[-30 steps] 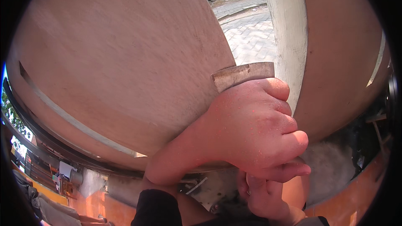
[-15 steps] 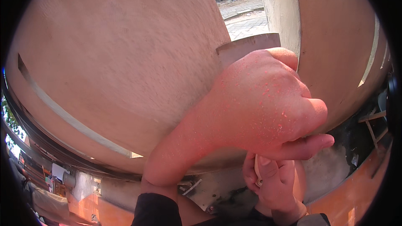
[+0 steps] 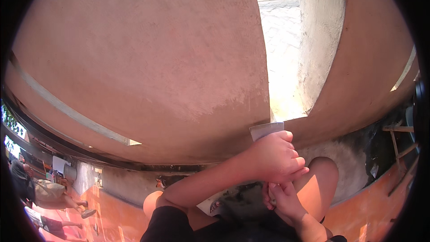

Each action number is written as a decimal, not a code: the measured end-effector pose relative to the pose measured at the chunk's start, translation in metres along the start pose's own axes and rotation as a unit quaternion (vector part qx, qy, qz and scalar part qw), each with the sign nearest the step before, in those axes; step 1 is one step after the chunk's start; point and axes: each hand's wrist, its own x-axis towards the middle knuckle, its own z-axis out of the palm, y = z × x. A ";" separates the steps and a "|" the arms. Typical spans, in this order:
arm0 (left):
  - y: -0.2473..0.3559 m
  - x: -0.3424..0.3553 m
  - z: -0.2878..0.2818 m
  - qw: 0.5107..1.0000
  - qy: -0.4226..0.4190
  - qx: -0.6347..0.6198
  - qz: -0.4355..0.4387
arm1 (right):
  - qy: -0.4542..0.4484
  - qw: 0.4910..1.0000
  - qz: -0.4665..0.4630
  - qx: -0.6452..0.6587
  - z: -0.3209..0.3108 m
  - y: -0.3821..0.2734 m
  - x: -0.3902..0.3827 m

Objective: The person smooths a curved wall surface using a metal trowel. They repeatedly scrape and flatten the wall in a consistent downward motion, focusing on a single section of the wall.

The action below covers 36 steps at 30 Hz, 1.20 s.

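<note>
My left hand [image 3: 275, 157] is closed round a wide metal scraper, its pale grey blade [image 3: 264, 127] showing above the fingers at the bottom corner of a narrow opening in a pinkish plastered wall [image 3: 156, 45]. Just below it, my right hand [image 3: 284, 199] is closed on the lower end of the scraper's pale handle, mostly hidden by the fingers. The opening has a rough whitish side [image 3: 321, 40]. A lighter, patchy band of plaster lies to the left of the blade.
Paving [image 3: 280, 22] shows through the opening. Two people [image 3: 53, 190] are at the far left over an orange floor [image 3: 114, 210]. A wooden frame [image 3: 398, 129] stands at the right rim. My bare knees [image 3: 324, 175] are bent beneath my arms.
Both hands and the blade have dropped to the opening's bottom corner, lower in the picture and farther from the camera. More of the wall and the people at left now shows.
</note>
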 end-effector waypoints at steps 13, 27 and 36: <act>0.067 -0.032 0.017 0.769 0.353 -0.385 -0.369 | -0.037 0.925 -0.368 -0.084 -0.008 -0.077 0.022; 0.086 -0.014 0.054 0.802 0.260 -0.368 -0.393 | -0.024 0.963 -0.257 -0.074 0.000 -0.125 0.045; 0.077 -0.002 0.049 0.775 0.331 -0.392 -0.368 | -0.123 0.970 -0.198 -0.068 0.011 -0.151 0.065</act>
